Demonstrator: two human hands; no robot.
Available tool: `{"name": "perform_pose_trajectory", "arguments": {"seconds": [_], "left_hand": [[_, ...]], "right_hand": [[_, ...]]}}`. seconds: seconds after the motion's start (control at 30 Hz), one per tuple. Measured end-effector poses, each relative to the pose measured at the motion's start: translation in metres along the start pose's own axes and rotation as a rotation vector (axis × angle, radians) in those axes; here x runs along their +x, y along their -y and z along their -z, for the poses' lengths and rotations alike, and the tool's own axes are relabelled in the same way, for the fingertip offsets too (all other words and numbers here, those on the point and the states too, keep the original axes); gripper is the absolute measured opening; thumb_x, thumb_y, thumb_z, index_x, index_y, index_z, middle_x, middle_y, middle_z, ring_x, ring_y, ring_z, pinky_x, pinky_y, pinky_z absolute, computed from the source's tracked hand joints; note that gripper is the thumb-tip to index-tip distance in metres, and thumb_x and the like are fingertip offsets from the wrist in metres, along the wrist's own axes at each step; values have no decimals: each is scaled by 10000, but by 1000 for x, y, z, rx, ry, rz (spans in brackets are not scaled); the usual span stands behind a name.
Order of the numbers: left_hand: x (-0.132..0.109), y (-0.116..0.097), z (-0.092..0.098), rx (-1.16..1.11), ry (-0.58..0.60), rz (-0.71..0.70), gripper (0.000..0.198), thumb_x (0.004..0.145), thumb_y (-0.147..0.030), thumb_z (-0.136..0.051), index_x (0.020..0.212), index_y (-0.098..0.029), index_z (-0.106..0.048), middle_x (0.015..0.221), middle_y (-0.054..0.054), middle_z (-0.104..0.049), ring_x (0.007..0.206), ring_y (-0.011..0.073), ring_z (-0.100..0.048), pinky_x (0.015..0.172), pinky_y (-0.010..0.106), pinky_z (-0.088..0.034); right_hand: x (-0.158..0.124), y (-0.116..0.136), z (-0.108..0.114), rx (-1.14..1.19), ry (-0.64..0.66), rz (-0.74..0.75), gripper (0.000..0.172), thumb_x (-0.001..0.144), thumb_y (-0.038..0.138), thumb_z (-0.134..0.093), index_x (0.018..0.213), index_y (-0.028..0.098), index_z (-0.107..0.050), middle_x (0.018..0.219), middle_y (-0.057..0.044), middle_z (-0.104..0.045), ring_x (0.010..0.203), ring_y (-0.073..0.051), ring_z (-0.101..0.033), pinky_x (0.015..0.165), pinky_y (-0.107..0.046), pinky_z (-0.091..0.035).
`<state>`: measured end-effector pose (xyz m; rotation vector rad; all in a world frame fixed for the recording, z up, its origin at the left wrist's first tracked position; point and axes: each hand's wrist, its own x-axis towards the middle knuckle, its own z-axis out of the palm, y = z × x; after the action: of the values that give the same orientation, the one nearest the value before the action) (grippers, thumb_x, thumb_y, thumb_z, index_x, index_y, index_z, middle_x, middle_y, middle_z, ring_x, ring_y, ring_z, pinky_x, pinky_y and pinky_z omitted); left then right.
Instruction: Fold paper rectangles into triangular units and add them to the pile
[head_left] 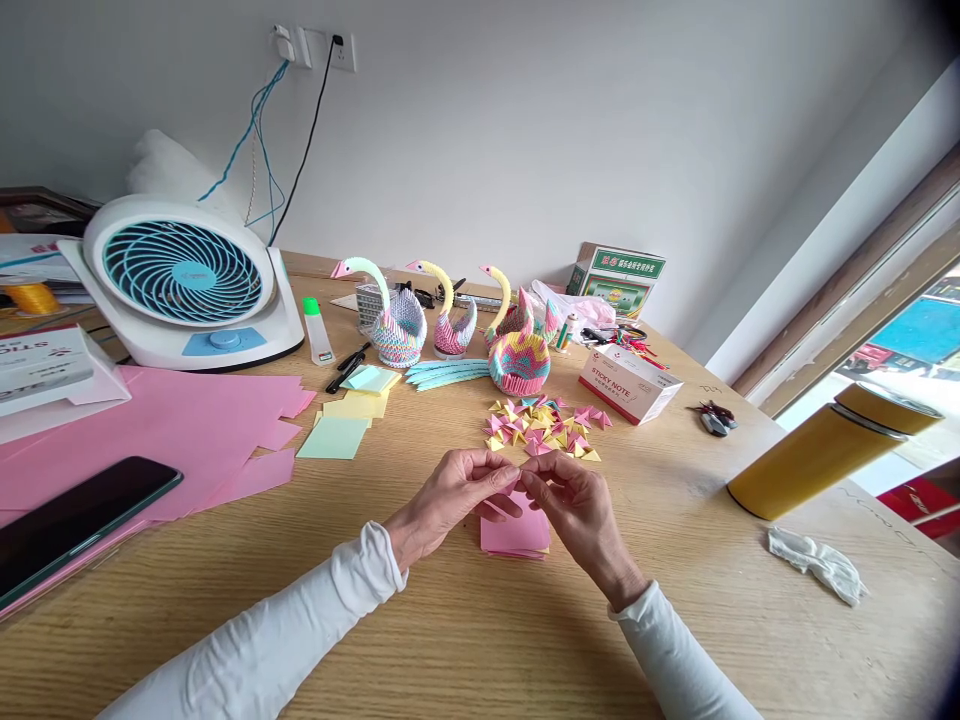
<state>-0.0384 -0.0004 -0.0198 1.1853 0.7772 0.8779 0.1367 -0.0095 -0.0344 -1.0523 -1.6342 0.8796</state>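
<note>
My left hand (471,488) and my right hand (568,497) meet fingertip to fingertip at the middle of the table. Both are closed in a pinch on a small piece of pink paper, mostly hidden by the fingers. Right below them lies a stack of pink paper slips (516,538), with a yellow edge showing underneath. Just beyond my fingers is a loose pile of folded paper triangles (541,428) in pink, yellow and some blue. Behind it stand a bowl-shaped body of folded paper (519,362) and several folded-paper swans (400,328).
A white fan (187,275), large pink sheets (187,425) and a phone (82,520) occupy the left. Green and yellow slips (335,437) and a glue bottle (316,332) lie nearer the middle. On the right are a sticky note box (628,385), a yellow flask (821,455) and a crumpled tissue (816,563).
</note>
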Motion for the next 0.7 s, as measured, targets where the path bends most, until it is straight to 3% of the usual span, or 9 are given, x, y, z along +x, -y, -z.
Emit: {"name": "perform_pose_trajectory", "arguments": {"seconds": [0.47,0.7], "left_hand": [[4,8,2,33,8,-76,330,776,-427,-697,898,-121,-682,848,66,-679,660,134,-647,633,243,-526],[1,6,0,84,0,-116,265,831,-400,-631,863,-143,-688,801,17,-669,642,126,-624,621,221,-514]], "right_hand": [[3,9,0,178,44,-135,324,818,482,-647,793,162,-693,747,-49,-674,648,-155,-613,605,-279,-524],[-1,7,-1,230,30,-168,262,813,437,-671,769,179,-679,701,-19,-677,618,-140,-603,606,-256,-503]]}}
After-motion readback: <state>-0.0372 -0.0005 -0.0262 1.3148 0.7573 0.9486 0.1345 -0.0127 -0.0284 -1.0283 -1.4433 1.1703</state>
